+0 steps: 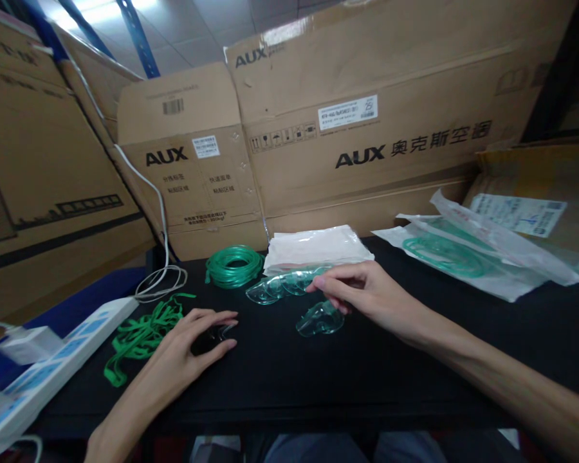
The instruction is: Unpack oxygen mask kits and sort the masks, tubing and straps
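Between my left hand (200, 341) and the single clear mask (318, 321) by my right hand (354, 286), I can pass across bare black tabletop (270, 373). Ahead, the mask row (277, 288), green coil (234, 267) and cardboard boxes (367, 135) block me; leftward, green straps (147, 331) and the power strip (60, 370); rightward, bagged tubing (463, 254).

Counted one tubing coil (232, 279) beyond left hand (195, 335), one strap bundle (150, 325) and one power strip (72, 355) left of it; one separate mask (318, 321) below right hand (354, 288), one overlapping mask row (287, 284) alongside.
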`<state>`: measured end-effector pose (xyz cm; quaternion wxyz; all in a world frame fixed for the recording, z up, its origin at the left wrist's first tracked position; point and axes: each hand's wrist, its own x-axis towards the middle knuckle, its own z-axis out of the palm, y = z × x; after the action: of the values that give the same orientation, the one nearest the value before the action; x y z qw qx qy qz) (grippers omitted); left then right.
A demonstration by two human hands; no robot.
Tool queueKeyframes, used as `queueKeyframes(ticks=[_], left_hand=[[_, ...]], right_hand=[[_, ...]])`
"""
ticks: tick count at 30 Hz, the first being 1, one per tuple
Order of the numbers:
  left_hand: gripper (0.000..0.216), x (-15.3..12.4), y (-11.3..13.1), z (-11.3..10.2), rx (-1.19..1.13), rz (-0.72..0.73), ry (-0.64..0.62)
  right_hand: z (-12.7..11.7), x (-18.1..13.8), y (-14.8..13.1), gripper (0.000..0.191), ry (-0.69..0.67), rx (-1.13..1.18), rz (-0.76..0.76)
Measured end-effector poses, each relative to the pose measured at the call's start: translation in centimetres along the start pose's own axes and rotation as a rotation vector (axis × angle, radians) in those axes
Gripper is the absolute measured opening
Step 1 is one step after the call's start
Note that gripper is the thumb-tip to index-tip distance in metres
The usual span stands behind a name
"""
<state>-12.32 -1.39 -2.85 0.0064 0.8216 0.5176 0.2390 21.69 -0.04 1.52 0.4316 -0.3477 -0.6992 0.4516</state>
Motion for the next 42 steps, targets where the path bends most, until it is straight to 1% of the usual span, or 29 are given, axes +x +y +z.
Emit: queueKeyframes(ticks=[2, 5, 8, 11, 14, 17, 22, 24, 26, 28, 29, 32, 34, 35, 38, 40, 42], left_hand=[[0.040, -0.1, -0.2, -0.2, 0.035, 0.003, -0.009], [0.044, 0.0, -0.1, -0.3, 0.067, 0.006, 0.012], [0.046, 0.4, 0.2, -0.2, 0.081, -0.068, 0.027], [0.043, 1.1, 0.3, 0.0, 0.083, -0.135, -0.007], [0.038, 1.8, 0.3, 0.1, 0.074, -0.148, -0.049], [0.036, 2.1, 0.1, 0.1, 0.080, -0.149, -0.055], [0.036, 2.1, -0.4, -0.1, 0.094, -0.156, -0.057], [0.038, 2.0, -0.3, -0.2, 0.093, -0.162, -0.054], [0.039, 2.1, 0.0, -0.4, 0.093, -0.161, -0.020], [0.040, 2.5, 0.9, -0.7, 0.091, -0.139, 0.046], [0.040, 2.8, 1.5, -0.9, 0.089, -0.118, 0.077], [0.037, 4.4, 4.4, -1.5, 0.069, -0.006, 0.151], [0.032, 6.1, 6.7, -1.7, 0.040, 0.106, 0.178], [0.030, 7.1, 7.8, -1.8, 0.020, 0.169, 0.166], [0.025, 10.4, 10.4, -1.7, -0.031, 0.308, 0.123], [0.023, 12.6, 11.1, -1.2, -0.051, 0.362, 0.110], [0.023, 14.2, 11.2, -0.5, -0.087, 0.401, 0.084]], right_hand=[[0.0, 0.0, 0.0, 0.049, -0.003, -0.001, -0.006], [0.0, -0.1, -0.1, 0.047, -0.012, -0.011, -0.009], [0.1, -0.1, -0.1, 0.046, -0.023, -0.019, -0.009], [0.1, -0.1, 0.0, 0.046, -0.038, -0.026, -0.021], [0.0, -0.1, 0.1, 0.046, -0.044, -0.030, -0.029], [0.0, -0.1, 0.3, 0.045, -0.038, -0.053, -0.041], [-0.5, -0.1, -0.1, 0.039, 0.035, -0.189, -0.118], [-0.9, 0.0, -0.3, 0.036, 0.078, -0.288, -0.192], [-1.3, 0.1, -0.1, 0.031, 0.088, -0.420, -0.274], [-1.7, -0.1, 0.6, 0.023, 0.042, -0.562, -0.314], [-1.8, -0.2, 1.0, 0.023, 0.000, -0.622, -0.316], [-1.8, -0.9, 2.5, 0.040, -0.143, -0.730, -0.259], [-1.7, -1.5, 3.3, 0.048, -0.205, -0.751, -0.201], [-1.6, -1.8, 3.6, 0.049, -0.219, -0.748, -0.177], [-1.9, -2.1, 3.7, 0.049, -0.233, -0.697, -0.165], [-2.7, -1.7, 3.2, 0.048, -0.205, -0.673, -0.197], [-3.9, -0.9, 2.2, 0.047, -0.135, -0.677, -0.218]])
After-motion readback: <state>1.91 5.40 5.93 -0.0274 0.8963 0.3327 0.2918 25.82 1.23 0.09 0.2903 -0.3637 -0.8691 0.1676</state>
